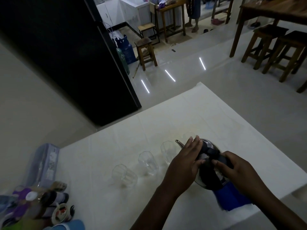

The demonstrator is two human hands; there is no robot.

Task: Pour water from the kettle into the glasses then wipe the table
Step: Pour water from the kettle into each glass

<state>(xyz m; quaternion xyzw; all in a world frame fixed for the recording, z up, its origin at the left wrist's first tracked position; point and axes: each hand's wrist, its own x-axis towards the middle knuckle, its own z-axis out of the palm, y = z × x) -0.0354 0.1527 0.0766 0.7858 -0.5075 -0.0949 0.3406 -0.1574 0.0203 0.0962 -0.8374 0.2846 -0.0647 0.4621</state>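
Observation:
A shiny metal kettle (209,177) with a black handle stands on the white table (166,123), its thin spout (179,143) pointing toward the far left. My right hand (235,170) grips the black handle from the right. My left hand (184,163) lies with straight fingers against the kettle's left side and lid. A diagonal row of clear glasses runs left of the kettle: one at the near left (123,175), one in the middle (147,163), one beside the spout (168,151). Another glass (189,136) shows just behind my left fingertips. A blue cloth (232,198) lies under the kettle's near side.
Bottles and small containers (41,205) crowd the table's near-left corner beside a pale box (44,165). A tall black fridge (71,55) stands beyond the table on the left. Wooden stools (274,50) and a wooden table stand at the far right; a person (193,12) stands far back.

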